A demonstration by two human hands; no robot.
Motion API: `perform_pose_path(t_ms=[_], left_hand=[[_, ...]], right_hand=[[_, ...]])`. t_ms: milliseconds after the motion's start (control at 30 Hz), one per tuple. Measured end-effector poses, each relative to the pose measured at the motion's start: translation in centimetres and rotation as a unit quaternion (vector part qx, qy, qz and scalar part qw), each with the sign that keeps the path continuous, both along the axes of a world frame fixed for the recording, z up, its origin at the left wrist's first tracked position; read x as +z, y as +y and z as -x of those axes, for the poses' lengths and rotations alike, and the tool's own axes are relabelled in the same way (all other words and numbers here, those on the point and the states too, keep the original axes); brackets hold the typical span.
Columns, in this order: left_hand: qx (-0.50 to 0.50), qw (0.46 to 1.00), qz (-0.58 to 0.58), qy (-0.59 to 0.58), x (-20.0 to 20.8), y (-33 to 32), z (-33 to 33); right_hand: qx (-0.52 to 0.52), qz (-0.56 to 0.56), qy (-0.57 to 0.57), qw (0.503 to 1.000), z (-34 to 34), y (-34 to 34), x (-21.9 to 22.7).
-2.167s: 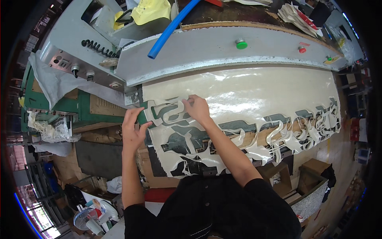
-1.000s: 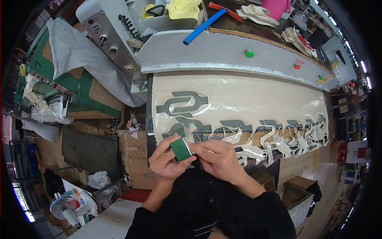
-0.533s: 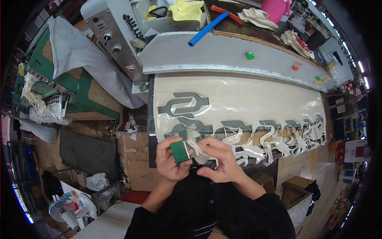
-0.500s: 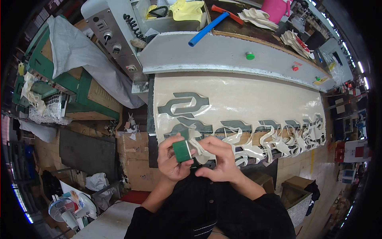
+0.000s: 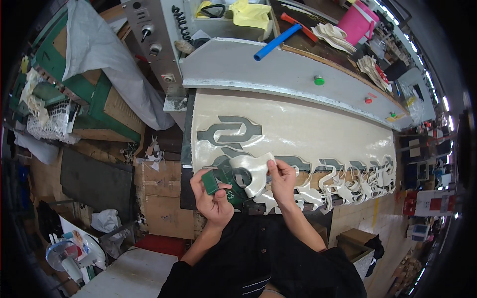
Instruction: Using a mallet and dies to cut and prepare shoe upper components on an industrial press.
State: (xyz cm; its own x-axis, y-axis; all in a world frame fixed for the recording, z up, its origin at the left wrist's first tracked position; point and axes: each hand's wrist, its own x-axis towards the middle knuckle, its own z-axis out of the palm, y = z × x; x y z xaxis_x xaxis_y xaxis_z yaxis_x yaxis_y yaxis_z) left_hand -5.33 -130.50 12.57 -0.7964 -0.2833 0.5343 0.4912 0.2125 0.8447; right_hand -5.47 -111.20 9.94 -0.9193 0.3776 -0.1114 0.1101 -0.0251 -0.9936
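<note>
My left hand [image 5: 214, 206] is closed round a green cutting die [image 5: 232, 192], its wall curving away from my fingers. My right hand [image 5: 283, 183] pinches the edge of a cut cream piece [image 5: 257, 170], curved like a shoe upper. That piece spreads out beside the die; whether they still touch I cannot tell. Beneath both hands lies a cream sheet [image 5: 308, 116] of shiny material. One cut-out opening [image 5: 208, 135] shows the dark board at the sheet's left, and a row of openings with ragged scraps [image 5: 328, 191] runs along its near edge.
Behind the sheet stretches a grey press beam [image 5: 278, 69] with a green button [image 5: 318, 80] and a red button [image 5: 368, 100]. On the shelf above lie a blue-handled hammer [image 5: 278, 42], cream pieces [image 5: 334, 37] and a pink jug [image 5: 357, 24]. A green machine [image 5: 107, 111] stands at left.
My right hand has risen and moved right, drawing a cream piece out flat from the bunch at the die. My left hand has tilted the die and shifted slightly left.
</note>
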Motion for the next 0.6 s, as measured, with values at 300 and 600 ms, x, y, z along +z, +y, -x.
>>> perform_pose_path(t_ms=[300,600], left_hand=[[0.127,0.991,-0.031,0.000,1.5,-9.6,-0.3],[0.031,0.978,0.179,-0.102,1.1,-14.4,-0.6]], right_hand=[[-0.122,-0.252,0.007,0.960,2.0,17.4,-0.3],[0.073,-0.138,0.036,0.987,7.7,6.9,1.4]])
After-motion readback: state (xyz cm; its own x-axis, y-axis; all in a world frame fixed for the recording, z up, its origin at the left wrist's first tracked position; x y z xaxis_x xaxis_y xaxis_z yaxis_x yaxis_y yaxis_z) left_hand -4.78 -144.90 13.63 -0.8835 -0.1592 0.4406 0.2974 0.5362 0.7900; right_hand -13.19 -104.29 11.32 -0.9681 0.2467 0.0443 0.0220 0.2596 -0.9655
